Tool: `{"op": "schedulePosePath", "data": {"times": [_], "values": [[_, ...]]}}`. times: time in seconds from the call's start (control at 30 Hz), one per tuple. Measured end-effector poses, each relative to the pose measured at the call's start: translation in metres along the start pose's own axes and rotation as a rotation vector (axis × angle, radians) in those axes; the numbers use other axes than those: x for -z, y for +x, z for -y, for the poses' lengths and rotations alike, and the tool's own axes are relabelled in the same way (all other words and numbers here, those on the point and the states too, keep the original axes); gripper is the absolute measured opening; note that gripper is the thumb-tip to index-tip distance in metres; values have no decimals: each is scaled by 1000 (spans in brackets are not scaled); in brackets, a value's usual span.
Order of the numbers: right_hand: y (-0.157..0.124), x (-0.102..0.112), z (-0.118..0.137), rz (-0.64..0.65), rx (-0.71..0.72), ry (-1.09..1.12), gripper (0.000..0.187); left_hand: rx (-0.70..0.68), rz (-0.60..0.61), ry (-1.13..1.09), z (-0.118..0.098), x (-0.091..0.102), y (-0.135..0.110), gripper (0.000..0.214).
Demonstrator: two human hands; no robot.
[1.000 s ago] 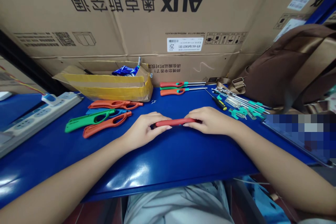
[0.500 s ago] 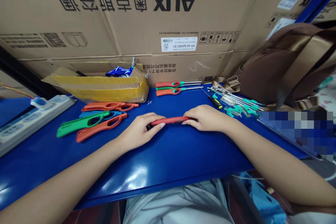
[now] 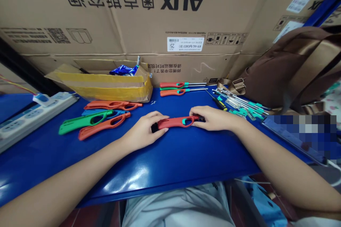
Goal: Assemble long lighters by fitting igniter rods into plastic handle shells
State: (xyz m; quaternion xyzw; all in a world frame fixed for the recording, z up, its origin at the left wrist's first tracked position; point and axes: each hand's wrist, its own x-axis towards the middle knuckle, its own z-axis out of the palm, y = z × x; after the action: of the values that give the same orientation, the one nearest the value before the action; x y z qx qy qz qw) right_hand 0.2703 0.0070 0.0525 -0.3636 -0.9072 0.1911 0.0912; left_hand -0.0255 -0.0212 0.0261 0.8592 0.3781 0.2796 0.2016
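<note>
A red long-nosed lighter with a teal trigger lies crosswise between my two hands, just over the blue tabletop. My left hand pinches its handle end between thumb and fingers. At its nozzle end, my right hand is closed on it and hides most of that tip. To the left lie several empty lighter casings: green, orange, and a blue one partly covered. Behind my hands rest lighters with metal tubes in red, green and orange.
A yellow-taped cardboard box holds a blue packet. Metal tubes with teal parts are heaped at right beside a screwdriver. A brown bag stands behind them. A white power strip runs along the left, and a large carton backs the table.
The red lighter has turned in my hands so its broad side and teal trigger show. My right hand has shifted slightly to the right, toward its nozzle end.
</note>
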Motion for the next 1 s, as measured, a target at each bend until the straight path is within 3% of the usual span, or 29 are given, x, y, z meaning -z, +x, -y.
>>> {"op": "schedulePosePath", "data": {"times": [0.2, 0.33, 0.4, 0.5, 0.67, 0.87, 0.93, 1.0], "values": [[-3, 6, -2, 40, -43, -52, 12, 24, -20, 11, 2, -1, -1, 30], [-6, 13, 0, -7, -53, -106, 25, 15, -15, 34, 1, -1, -1, 29], [-7, 18, -3, -119, -155, -216, 31, 16, -13, 43, 1, 0, -1, 29], [-11, 25, -12, -245, -444, -438, 31, 6, -17, 62, 1, 2, -1, 29], [-19, 32, -31, -122, -828, -568, 41, 35, -7, 83, 4, 5, -1, 31], [-20, 38, -31, -60, -898, -564, 25, 48, -28, 64, 2, 6, 0, 29], [-19, 40, -25, -120, -903, -586, 27, 51, -21, 58, 0, 6, -1, 29], [-17, 41, -16, -262, -906, -593, 32, 52, -11, 55, -2, 6, -1, 29]]}}
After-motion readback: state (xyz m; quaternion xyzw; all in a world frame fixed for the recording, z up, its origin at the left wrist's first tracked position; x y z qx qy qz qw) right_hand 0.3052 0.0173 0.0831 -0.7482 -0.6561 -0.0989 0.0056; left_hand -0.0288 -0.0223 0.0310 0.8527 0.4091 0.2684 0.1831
